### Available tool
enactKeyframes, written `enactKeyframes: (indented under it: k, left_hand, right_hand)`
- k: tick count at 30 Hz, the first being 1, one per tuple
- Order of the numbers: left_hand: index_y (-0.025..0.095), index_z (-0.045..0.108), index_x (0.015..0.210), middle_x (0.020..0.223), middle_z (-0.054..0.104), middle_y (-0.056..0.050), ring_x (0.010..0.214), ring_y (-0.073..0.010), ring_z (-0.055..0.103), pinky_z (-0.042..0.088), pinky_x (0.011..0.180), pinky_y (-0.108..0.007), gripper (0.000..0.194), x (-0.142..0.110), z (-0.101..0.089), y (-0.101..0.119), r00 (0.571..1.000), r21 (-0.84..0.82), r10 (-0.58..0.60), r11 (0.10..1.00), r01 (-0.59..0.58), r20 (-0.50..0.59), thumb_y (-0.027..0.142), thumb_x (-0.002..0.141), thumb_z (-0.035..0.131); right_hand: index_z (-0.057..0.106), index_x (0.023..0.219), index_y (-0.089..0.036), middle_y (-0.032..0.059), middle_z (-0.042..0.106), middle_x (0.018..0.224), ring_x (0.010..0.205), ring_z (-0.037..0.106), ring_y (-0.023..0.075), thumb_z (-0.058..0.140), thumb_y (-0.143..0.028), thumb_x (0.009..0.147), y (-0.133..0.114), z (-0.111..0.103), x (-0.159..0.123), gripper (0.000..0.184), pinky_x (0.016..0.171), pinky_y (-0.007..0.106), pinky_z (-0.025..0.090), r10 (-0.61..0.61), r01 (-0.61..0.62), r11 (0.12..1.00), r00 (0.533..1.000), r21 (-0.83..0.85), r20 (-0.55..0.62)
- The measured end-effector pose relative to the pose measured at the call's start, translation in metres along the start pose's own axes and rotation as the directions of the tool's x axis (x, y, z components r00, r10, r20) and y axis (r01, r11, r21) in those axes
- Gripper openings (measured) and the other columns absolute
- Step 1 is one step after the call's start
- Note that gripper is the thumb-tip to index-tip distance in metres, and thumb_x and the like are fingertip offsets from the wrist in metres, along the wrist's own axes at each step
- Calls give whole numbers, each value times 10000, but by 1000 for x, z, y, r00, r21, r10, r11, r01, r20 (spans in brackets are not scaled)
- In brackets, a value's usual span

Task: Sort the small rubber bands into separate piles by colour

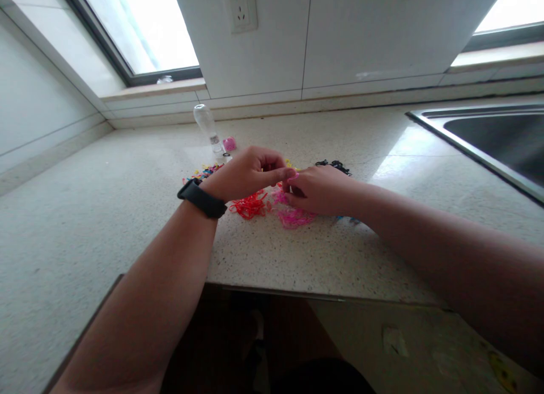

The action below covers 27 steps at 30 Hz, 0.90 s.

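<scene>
My left hand (pixel 257 170), with a dark band on its wrist, reaches in from the left with thumb and fingers pinched together. My right hand (pixel 321 187) meets it from the right, its fingers curled. A thin pink rubber band (pixel 294 177) shows at the fingertips of both hands. Beneath them lie a heap of red rubber bands (pixel 249 206) and a heap of pink rubber bands (pixel 295 217). Black rubber bands (pixel 335 165) lie behind my right hand. Some mixed coloured bands (pixel 208 172) are partly hidden behind my left wrist, and a few yellow ones (pixel 292 164) show between the hands.
A clear plastic bottle (pixel 206 125) stands at the back of the speckled counter (pixel 263 252), with a small pink object (pixel 229 143) beside it. Bluish bands (pixel 349 219) peek out under my right wrist. A metal sink (pixel 429 121) is set in at the right; a wall runs behind.
</scene>
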<state>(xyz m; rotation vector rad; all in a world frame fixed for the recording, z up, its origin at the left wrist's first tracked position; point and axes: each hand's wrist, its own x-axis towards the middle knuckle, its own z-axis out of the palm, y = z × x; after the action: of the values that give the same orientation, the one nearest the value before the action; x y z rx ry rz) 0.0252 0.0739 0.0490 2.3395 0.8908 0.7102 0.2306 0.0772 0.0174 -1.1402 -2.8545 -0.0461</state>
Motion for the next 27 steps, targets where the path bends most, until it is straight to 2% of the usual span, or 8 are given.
enactKeyframes:
  k: [5,12,22,27]
  left_hand:
    - [142,661,737,580,487,44,545,-80,403,293,508,-224,286,1,1,-6,1000,84,-16,996,16,1,346,936,633]
    - [148,658,729,578,514,40,542,-83,404,289,529,-241,259,0,-1,-12,999,222,-34,974,33,0,306,930,612]
    - [150,647,714,564,481,42,543,-88,395,262,535,-252,285,0,0,-7,999,233,-25,972,33,-38,333,929,604]
    - [152,649,718,568,502,35,549,-95,409,271,549,-263,288,0,0,-8,1000,257,-20,966,24,-19,342,928,602]
  right_hand:
    - [688,912,-217,74,746,855,629,580,171,458,-376,947,0,0,0,283,570,307,222,-13,13,1000,1000,-29,2]
    - [665,973,-214,77,756,936,699,620,193,438,-363,959,-1,-2,0,271,579,314,233,-40,41,999,999,-15,3]
    - [651,980,-217,80,749,915,706,623,204,431,-375,966,-1,-1,-1,272,600,322,277,-54,54,998,999,-18,6]
    - [648,1009,-210,93,748,928,705,622,210,416,-375,970,-2,-2,-1,287,597,326,290,-62,63,998,998,-20,19]
